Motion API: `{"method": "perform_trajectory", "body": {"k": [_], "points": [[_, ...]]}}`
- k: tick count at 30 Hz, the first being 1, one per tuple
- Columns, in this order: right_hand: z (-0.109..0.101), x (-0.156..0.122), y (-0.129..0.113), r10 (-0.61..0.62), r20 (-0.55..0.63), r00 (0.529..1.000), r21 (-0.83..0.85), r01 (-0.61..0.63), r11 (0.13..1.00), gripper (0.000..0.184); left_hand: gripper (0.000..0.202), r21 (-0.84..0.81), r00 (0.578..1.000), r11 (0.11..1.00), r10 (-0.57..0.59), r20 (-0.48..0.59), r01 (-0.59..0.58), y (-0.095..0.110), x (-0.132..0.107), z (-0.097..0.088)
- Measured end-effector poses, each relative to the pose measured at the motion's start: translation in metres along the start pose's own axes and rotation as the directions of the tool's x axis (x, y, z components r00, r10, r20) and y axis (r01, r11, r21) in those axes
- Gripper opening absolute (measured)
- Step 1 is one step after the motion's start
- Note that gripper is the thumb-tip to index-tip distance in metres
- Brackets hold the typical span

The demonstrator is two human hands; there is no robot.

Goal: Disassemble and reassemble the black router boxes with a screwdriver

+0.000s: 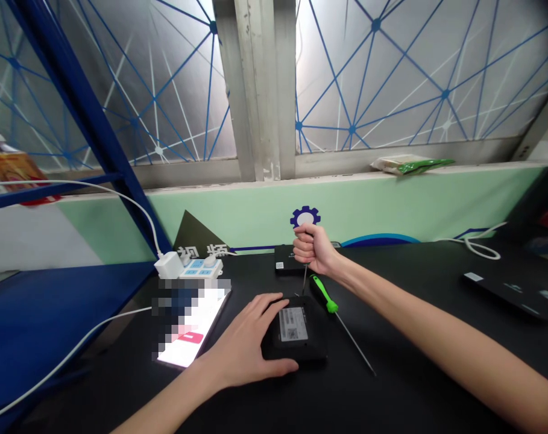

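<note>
A small black box (pixel 296 334) with a white label lies bottom-up on the black table (pixel 413 361). My left hand (pixel 246 346) rests flat on its left side, fingers spread over the edge, steadying it. My right hand (pixel 310 248) is closed in a fist round the handle of a screwdriver, held upright; its thin shaft (pixel 304 279) comes down to the far edge of the box. A second screwdriver with a green handle (pixel 324 293) lies on the table just right of the box, its long shaft pointing toward me.
A lit phone (pixel 195 328) lies left of the box, with a white power strip (pixel 190 267) and cables behind it. Another black box (pixel 285 260) sits by the wall. A flat black device (pixel 513 289) lies far right. Blue shelving (pixel 52 301) stands on the left.
</note>
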State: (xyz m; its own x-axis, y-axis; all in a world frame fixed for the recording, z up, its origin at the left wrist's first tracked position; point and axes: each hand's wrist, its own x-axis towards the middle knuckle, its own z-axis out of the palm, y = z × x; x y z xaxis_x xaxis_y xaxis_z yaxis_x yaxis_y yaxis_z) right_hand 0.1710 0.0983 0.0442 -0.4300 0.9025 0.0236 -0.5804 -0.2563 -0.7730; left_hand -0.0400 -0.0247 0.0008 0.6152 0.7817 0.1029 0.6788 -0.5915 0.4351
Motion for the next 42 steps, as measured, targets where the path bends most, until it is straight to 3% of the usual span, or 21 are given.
{"method": "perform_trajectory", "body": {"k": [9, 22, 42], "points": [[-0.006, 0.003, 0.002, 0.058, 0.04, 0.998, 0.009, -0.058, 0.998, 0.048, 0.082, 0.016, 0.999, 0.999, 0.041, -0.003, -0.041, -0.001, 0.001, 0.0], [-0.002, 0.013, 0.01, 0.048, -0.11, 0.993, -0.01, -0.049, 0.999, 0.049, 0.089, 0.028, 1.0, 0.999, 0.028, -0.01, -0.028, -0.004, 0.002, 0.002], [-0.039, 0.029, 0.02, 0.213, -0.137, 0.967, 0.206, -0.182, 0.961, 0.046, 0.095, -0.016, 0.99, 0.992, 0.126, -0.059, -0.127, -0.004, 0.004, 0.003]]}}
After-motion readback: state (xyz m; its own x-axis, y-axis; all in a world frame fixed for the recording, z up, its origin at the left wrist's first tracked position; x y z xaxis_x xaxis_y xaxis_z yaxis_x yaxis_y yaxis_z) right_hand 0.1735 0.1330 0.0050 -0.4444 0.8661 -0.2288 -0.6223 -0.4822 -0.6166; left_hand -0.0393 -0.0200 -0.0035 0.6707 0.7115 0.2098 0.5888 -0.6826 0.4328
